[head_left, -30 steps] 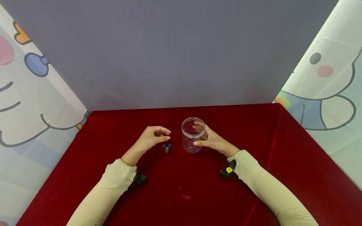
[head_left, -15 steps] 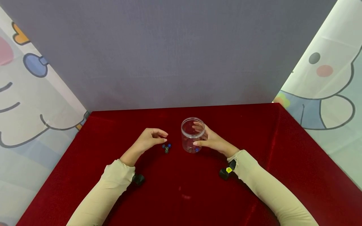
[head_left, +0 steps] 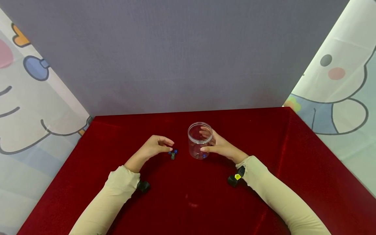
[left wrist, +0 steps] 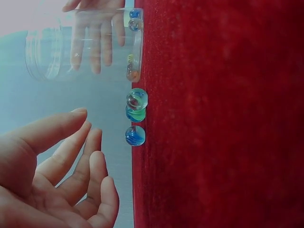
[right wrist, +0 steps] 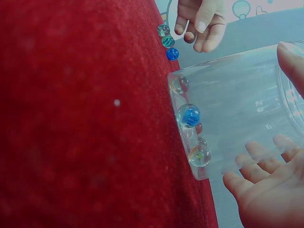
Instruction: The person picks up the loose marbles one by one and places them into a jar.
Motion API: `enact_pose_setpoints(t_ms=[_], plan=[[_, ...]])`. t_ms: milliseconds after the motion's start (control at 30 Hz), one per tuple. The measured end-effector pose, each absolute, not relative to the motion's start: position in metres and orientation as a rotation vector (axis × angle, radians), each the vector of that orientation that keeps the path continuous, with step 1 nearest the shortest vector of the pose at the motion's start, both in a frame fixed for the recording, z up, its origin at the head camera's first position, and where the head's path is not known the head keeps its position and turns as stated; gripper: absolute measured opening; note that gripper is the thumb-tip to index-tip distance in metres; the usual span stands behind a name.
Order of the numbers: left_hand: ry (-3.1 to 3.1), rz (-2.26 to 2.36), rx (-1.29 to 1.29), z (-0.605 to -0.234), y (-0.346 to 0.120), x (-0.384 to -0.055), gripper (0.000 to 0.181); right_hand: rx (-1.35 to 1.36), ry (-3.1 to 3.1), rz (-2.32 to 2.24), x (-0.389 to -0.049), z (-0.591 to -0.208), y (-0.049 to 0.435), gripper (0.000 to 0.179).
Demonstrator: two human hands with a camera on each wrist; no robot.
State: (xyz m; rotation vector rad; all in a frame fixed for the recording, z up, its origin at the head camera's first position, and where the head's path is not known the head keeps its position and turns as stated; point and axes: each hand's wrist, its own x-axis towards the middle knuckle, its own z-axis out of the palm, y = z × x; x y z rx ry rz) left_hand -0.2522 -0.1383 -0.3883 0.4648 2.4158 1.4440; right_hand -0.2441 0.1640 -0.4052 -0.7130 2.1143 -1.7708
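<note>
My left hand point(head_left: 155, 145) hovers over a small cluster of glass marbles point(head_left: 173, 156) on the red cloth, its thumb tip right at the leftmost one in the head view. Nothing lies between its loosely bent fingers; in the left wrist view a blue-swirled marble point(left wrist: 135, 136) sits just beyond them. My right hand point(head_left: 220, 146) holds a clear, lidless plastic jar point(head_left: 196, 147), thumb at the front and fingers round the far side. The jar stands upright with several marbles on its bottom, including a blue-swirled one point(right wrist: 189, 116) and a clear one point(right wrist: 200, 156).
A red velvety cloth point(head_left: 188, 189) covers the table. Behind it rises a grey partition point(head_left: 188, 58), with cartoon-printed sheets point(head_left: 337, 98) on both sides. Each wrist wears a small black camera.
My left hand has moved slightly left and down, so its fingertips are now right at the loose marbles. The right hand and the jar have stayed in place.
</note>
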Motion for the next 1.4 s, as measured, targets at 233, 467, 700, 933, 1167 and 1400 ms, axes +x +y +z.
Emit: enact_pose_setpoints(t_ms=[233,467,700,933,1167,1400], plan=[[2.418,1.42,0.472,-0.3881,-0.1397,-0.2529,0.026,-0.712,2.124,-1.763,-0.2443,-0.4046,0.1639,0.087],[2.405,1.39,0.44,-0.3882,-0.1402,-0.2525,0.025,-0.709,2.122,-1.76,-0.2437,-0.4028,0.1636,0.088],[2.4,1.365,0.443,-0.3901,-0.1418,-0.2539,0.025,-0.719,2.118,-1.765,-0.2442,-0.4026,0.1622,0.087],[2.377,1.353,0.434,-0.3893,-0.1417,-0.2524,0.023,-0.707,2.121,-1.762,-0.2431,-0.4019,0.1618,0.087],[2.403,1.314,0.441,-0.3878,-0.1407,-0.251,0.023,-0.706,2.124,-1.763,-0.2432,-0.4036,0.1616,0.087],[2.425,1.296,0.417,-0.3873,-0.1396,-0.2499,0.021,-0.71,2.119,-1.76,-0.2428,-0.4033,0.1612,0.087]])
